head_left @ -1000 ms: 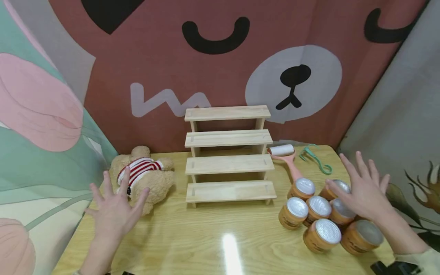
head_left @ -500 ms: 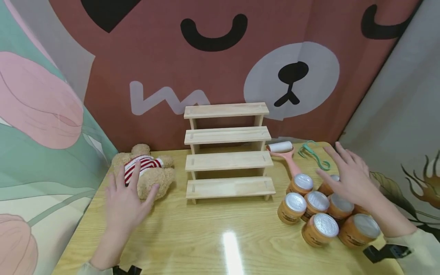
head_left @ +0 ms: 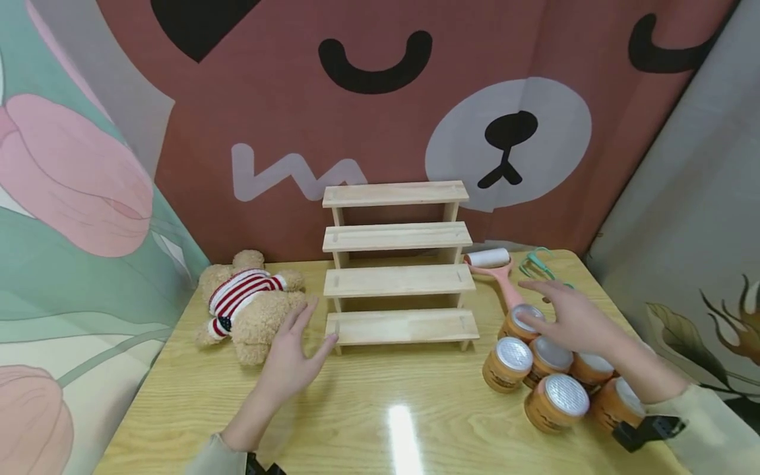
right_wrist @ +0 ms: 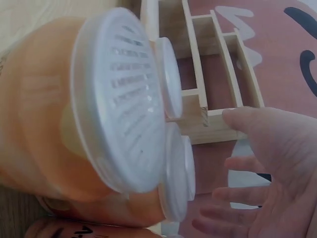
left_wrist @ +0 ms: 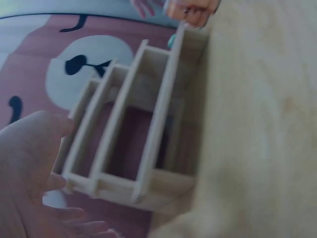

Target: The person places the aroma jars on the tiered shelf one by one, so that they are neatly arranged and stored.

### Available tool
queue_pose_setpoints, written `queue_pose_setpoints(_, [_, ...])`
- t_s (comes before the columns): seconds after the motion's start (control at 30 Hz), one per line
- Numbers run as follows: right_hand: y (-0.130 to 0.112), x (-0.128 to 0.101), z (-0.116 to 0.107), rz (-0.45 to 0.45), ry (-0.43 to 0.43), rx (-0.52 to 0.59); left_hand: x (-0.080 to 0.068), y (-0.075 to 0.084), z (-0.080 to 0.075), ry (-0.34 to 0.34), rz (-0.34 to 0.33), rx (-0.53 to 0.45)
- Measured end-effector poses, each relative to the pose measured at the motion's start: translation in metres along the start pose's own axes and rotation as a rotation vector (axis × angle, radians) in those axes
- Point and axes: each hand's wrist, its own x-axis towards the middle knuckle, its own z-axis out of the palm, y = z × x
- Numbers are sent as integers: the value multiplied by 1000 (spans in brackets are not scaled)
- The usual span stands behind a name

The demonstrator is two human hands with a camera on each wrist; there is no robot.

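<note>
— On the far left of the worktop (head_left: pixel 368 422), what lies there?
— A teddy bear (head_left: pixel 249 307) in a striped top, lying down, just beside the left hand (head_left: pixel 293 359).

— Is that hand holding anything?
— No. Its fingers are straight and released, palm down over the worktop, between the bear and the near left corner of the wooden step shelf (head_left: pixel 399 280). From the head view I can't quite tell whether the fingertips touch the lowest step; the left wrist view only shows the palm close by that corner.

— And the shelf itself?
— Four steps, all bare. It stands in the middle against the bear-face backdrop (head_left: pixel 415 99).

— What's to its right?
— A pink lint roller (head_left: pixel 495 270) and a green clip-like thing (head_left: pixel 537 264) towards the back, then a huddle of orange jars (head_left: pixel 555 379) with silver-white lids, touching one another near the front right corner.

— The right hand (head_left: pixel 572 320)?
— It hovers over the back jars of the huddle, fingers spread and loose, gripping none; the index points towards the rearmost jar (head_left: pixel 522 321).

— How far along would you say things are?
— At the very start, I'd judge. If the jars are meant for the steps, not one has been lifted: every jar stands on the worktop, and all the placing is left.
</note>
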Motion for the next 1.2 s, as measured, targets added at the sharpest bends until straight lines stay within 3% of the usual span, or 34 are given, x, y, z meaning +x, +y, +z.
queue_pose_setpoints(0.17, [-2,6,6,-11,-40,7,0,-9,22,-82,-69,-50])
queue_pose_setpoints(0.53, [1,16,15,28,-98,-62,3,-24,57,-22,-129,-204])
queue_pose_setpoints(0.67, [0,20,14,50,-108,-46,3,-24,62,15,-147,-242])
queue_pose_setpoints(0.9, [-3,28,8,47,-102,-27,5,-26,66,100,-122,-182])
queue_pose_setpoints(1.2, [-17,50,-34,43,-55,-70,6,-26,64,80,-137,-179])
